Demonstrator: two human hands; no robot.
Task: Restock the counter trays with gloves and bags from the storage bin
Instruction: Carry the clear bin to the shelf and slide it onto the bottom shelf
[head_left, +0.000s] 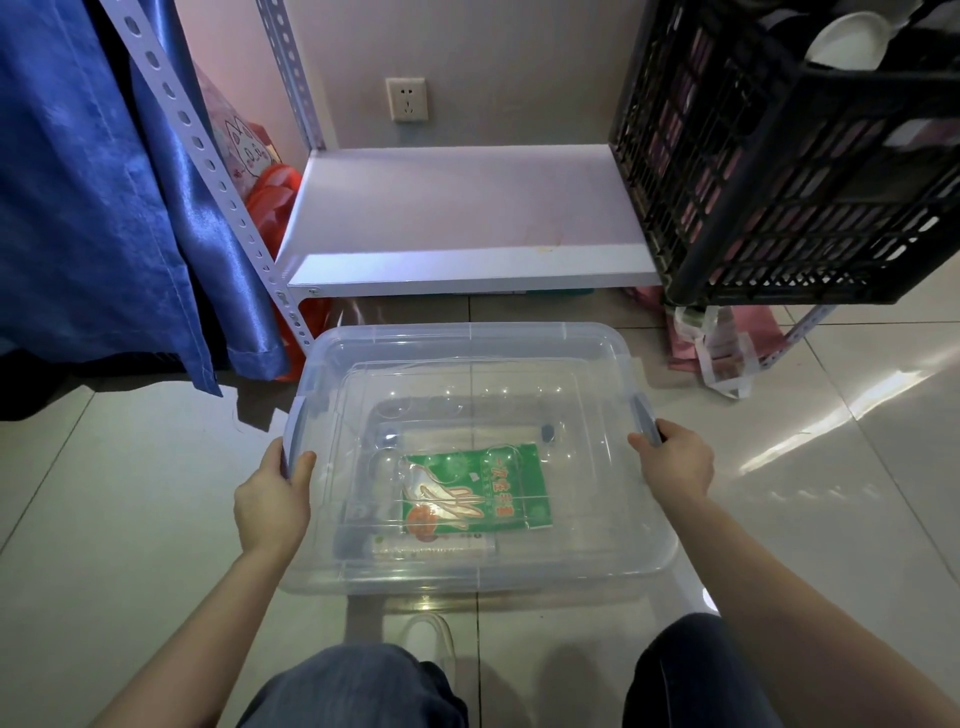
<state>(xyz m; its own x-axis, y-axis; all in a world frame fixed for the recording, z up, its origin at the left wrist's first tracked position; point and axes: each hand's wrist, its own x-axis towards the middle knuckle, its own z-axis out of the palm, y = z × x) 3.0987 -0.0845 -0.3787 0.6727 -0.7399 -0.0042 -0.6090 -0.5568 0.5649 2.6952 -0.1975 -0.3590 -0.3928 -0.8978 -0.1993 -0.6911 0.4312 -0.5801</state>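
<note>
A clear plastic storage bin (467, 343) with its lid on sits on the tiled floor in front of me. Through the lid I see a green packet of disposable gloves (475, 488) lying flat, and a pale roll or packet (434, 546) just below it. My left hand (272, 501) grips the grey latch handle on the bin's left side. My right hand (675, 462) grips the grey latch handle on the right side. No counter trays are in view.
A low white shelf board (467, 208) stands behind the bin on a perforated metal rack. A black plastic crate (789, 171) sits at the upper right. A blue curtain (93, 197) hangs at left, with red bags behind it. My knees are at the bottom edge.
</note>
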